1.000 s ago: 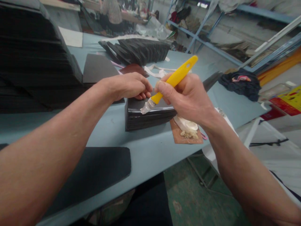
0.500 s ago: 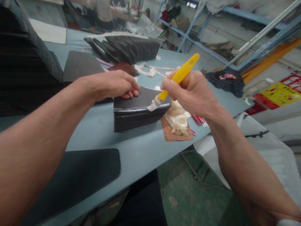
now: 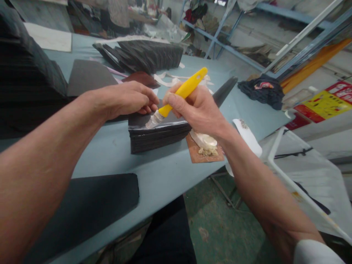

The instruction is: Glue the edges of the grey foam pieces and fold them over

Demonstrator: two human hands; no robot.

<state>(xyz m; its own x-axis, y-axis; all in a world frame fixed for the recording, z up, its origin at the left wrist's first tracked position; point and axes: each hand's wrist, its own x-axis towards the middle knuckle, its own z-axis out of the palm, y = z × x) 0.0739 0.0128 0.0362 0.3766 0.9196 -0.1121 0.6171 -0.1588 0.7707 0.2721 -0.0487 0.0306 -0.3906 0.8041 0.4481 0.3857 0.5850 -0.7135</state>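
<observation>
In my right hand [image 3: 195,108] is a paintbrush [image 3: 187,88] with a yellow handle, gripped between thumb and fingers. Its bristles, coated with whitish paste, touch the front upper edge of a stack of dark sheets [image 3: 156,137]. A wet, shiny line runs along that edge. My left hand [image 3: 134,97] rests on top of the stack near its left end, fingers loosely bent and nothing visible in them. Right of the stack, partly behind my right forearm, a brown board [image 3: 195,154] bears a white container [image 3: 206,140] with cream-coloured paste and dried crumbs.
A tall dark stack [image 3: 27,80] stands at left. Fanned dark pieces [image 3: 148,55] lie farther back on the blue-grey table [image 3: 110,146]. A large dark panel [image 3: 96,205] lies near the front edge. Dark cloth [image 3: 261,91] is at right; a person [image 3: 118,14] is in the background.
My right hand has moved the brush left along the stack's edge, closer to my left hand. A dark strip and a white object behind my right arm have come into view. My left hand stays put.
</observation>
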